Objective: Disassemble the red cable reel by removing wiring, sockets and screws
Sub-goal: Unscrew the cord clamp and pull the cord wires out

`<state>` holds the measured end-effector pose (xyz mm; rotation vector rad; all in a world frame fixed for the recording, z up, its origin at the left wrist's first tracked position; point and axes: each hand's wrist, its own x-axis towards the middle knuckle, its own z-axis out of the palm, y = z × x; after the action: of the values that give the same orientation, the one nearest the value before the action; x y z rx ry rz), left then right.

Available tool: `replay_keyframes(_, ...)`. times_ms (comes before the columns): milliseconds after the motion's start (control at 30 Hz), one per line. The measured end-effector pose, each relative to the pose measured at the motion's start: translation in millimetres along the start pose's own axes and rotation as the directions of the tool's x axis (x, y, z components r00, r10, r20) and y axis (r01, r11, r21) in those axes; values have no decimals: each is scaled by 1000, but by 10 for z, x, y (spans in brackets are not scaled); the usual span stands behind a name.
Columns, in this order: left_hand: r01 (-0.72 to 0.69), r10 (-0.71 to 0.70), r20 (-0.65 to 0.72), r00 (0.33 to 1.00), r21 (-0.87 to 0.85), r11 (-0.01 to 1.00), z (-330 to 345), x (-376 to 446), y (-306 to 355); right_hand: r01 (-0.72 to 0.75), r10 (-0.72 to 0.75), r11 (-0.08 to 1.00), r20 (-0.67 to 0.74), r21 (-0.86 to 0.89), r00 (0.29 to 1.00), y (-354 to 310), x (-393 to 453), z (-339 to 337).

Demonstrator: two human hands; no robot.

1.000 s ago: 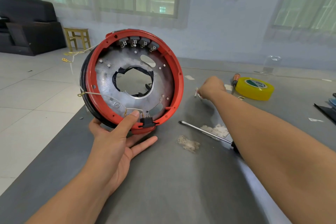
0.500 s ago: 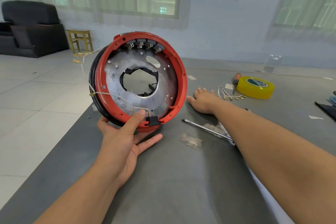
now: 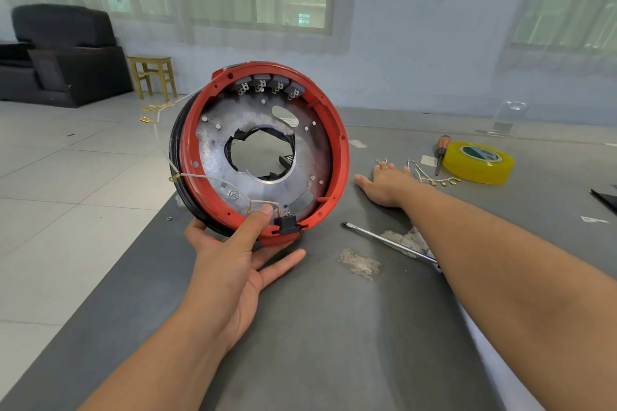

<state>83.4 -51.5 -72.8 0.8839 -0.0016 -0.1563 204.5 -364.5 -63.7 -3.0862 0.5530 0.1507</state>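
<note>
We're mid wire-stripping. Left hand (image 3: 230, 264) props the red cable reel (image 3: 263, 150) on edge at the desk (image 3: 317, 327) corner, thumb clamped on the lower rim by the black connector (image 3: 285, 223). Right hand (image 3: 384, 185) lies flat, fingers spread, beside the pulled wires (image 3: 430, 177). One white wire (image 3: 207, 177) remains: next we pinch its terminal off, then tackle the sockets (image 3: 267, 83) up top.

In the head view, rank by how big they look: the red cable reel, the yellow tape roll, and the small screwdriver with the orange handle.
1. red cable reel, though nearest the camera
2. yellow tape roll
3. orange-handled screwdriver
</note>
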Motion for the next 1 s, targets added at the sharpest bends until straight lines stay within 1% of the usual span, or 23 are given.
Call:
replay_keyframes(133, 4, -4, 2, 1000, 4, 1000, -6, 3, -4, 25, -25, 1000, -30, 1, 999, 39, -96, -57)
replay_keyframes(233, 10, -10, 6, 1000, 4, 1000, -9, 8, -5, 72, -72, 997, -46, 8, 996, 33, -304, -129)
replay_keyframes(367, 15, -15, 22, 1000, -10, 1000, -29, 16, -3, 151, -146, 986, -76, 70, 986, 30, -866, -251)
replay_keyframes(433, 11, -11, 39, 999, -9, 1000, -40, 16, 1, 161, -156, 985, -85, 57, 984, 89, -1225, -254)
replay_keyframes(500, 6, -5, 51, 999, -7, 1000, -43, -8, 12, 133, -133, 991, -139, -14, 981, 144, -1585, -215)
replay_keyframes(567, 7, -6, 47, 999, -8, 1000, -48, -49, 29, 78, -102, 991, -248, -107, 963, 177, -1895, -94)
replay_keyframes(600, 7, -7, 42, 999, -14, 1000, -53, -72, 40, 59, -94, 990, -298, -126, 950, 180, -2019, -10)
replay_keyframes(633, 6, -5, 36, 999, -21, 1000, -58, -94, 52, 49, -88, 991, -331, -124, 940, 184, -2105, 80)
replay_keyframes(700, -2, 2, 25, 1000, -24, 1000, -74, -139, 67, 36, -66, 995, -351, -93, 934, 196, -2201, 222)
replay_keyframes(800, -14, 15, 20, 1000, -20, 1000, -97, -202, 85, 27, -52, 997, -400, -68, 915, 202, -2228, 301)
replay_keyframes(867, -18, 19, 20, 1000, -22, 1000, -104, -235, 99, 65, -84, 996, -441, -58, 894, 192, -2247, 317)
replay_keyframes(1000, -18, 18, 13, 1000, -12, 1000, -158, -266, 128, 201, -198, 979, -452, -42, 870, 230, -2372, 300)
